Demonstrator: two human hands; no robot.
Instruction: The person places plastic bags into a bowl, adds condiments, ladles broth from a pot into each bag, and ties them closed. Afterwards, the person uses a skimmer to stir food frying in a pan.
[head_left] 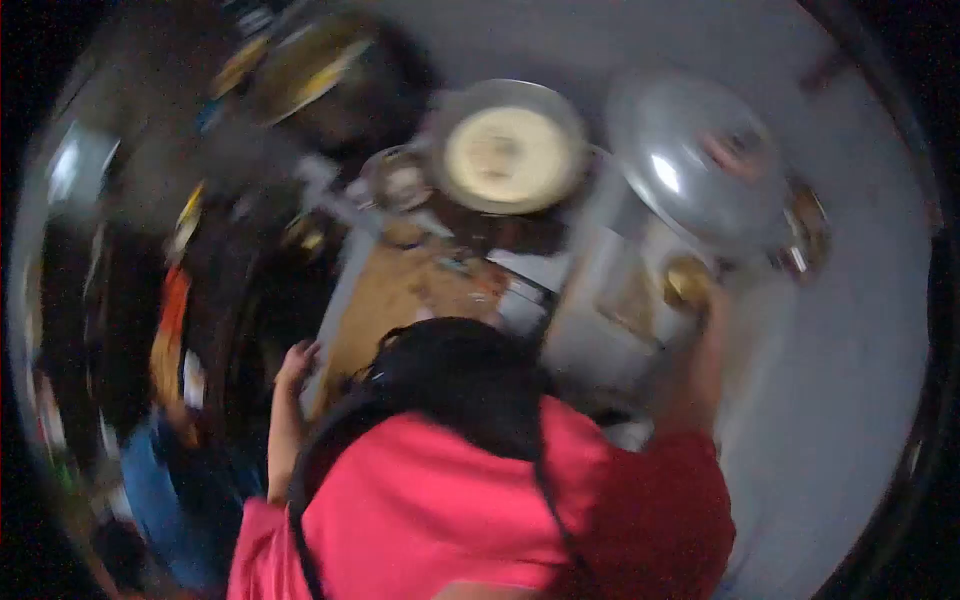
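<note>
Motion blurs the whole view. My left hand [296, 366] is beside the left edge of a brown work surface [385, 300], its fingers smeared. On the right, my right hand [712, 305] is at a small round brass-coloured object [686, 281]; whether the fingers grip it is unclear. Above that hand is a large shiny metal lid or dome-shaped vessel [690, 150]. A wide metal bowl [515, 150] with pale cream-coloured contents stands beyond the brown surface. Just left of the bowl is a smaller round container [402, 182].
Another person in blue [185, 500] is at the lower left. A large dark round vessel [320, 85] with something yellow in it is at the upper left. Right of the brown surface lies a pale panel or tray [600, 345]. A small shiny container [800, 240] is at the right.
</note>
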